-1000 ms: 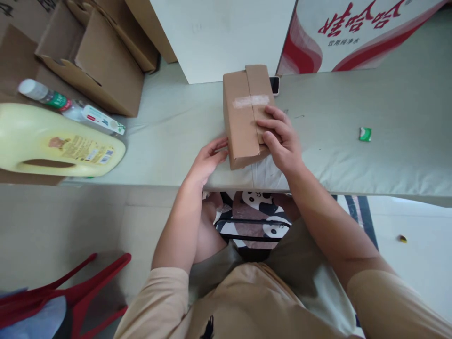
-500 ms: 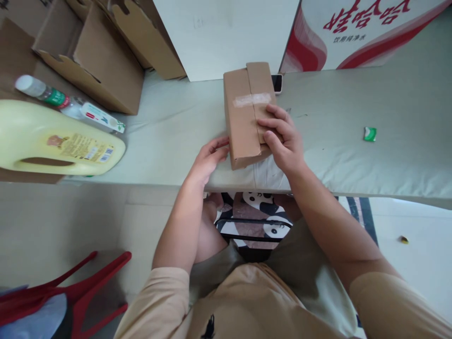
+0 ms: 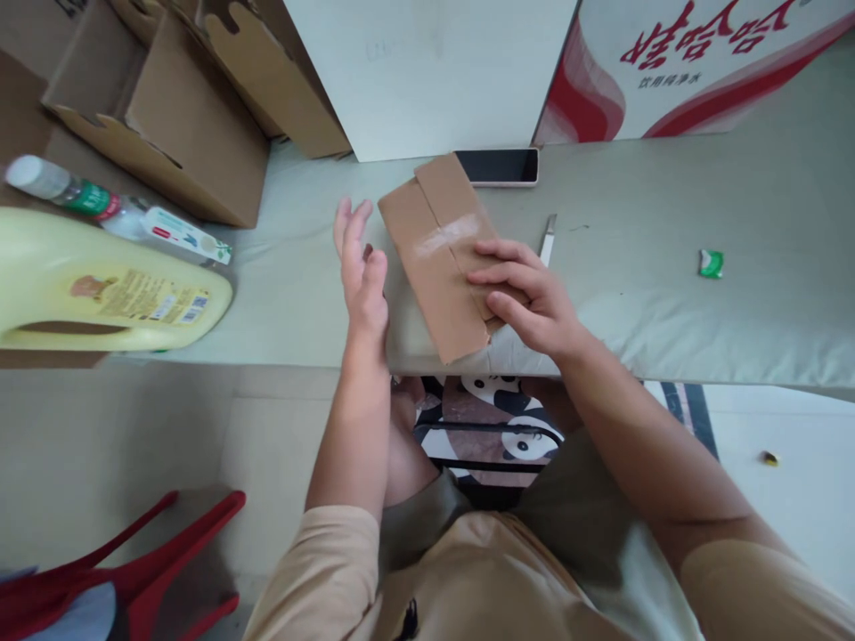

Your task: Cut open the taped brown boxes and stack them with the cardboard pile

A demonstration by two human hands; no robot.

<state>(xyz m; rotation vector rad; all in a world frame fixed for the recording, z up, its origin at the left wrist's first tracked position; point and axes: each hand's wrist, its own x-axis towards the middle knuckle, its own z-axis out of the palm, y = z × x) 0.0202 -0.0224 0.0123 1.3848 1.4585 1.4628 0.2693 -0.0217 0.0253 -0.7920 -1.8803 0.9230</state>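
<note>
Cardboard box (image 3: 427,267) lies on the pale-green surface (image 3: 628,249), long axis running far-left to near-right. Our right grip (image 3: 526,292) is nearer, resting over its right side; whether it clasps, we cannot tell. Left grip (image 3: 362,280) stands apart leftward, splayed, holding nothing. Box plain brown, whitish tape (image 3: 449,233) across the top.

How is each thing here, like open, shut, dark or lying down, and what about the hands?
Small brown taped cardboard box: shut.
Left hand: raised, open, apart from the small box.
Right hand: resting on the small box.
Flat black rectangular phone: screen dark.
Pale yellow plastic jug: lying on its side.
Clear white-capped plastic bottle: lying down, capped.
Larger brown cardboard box at the left: open.
</note>
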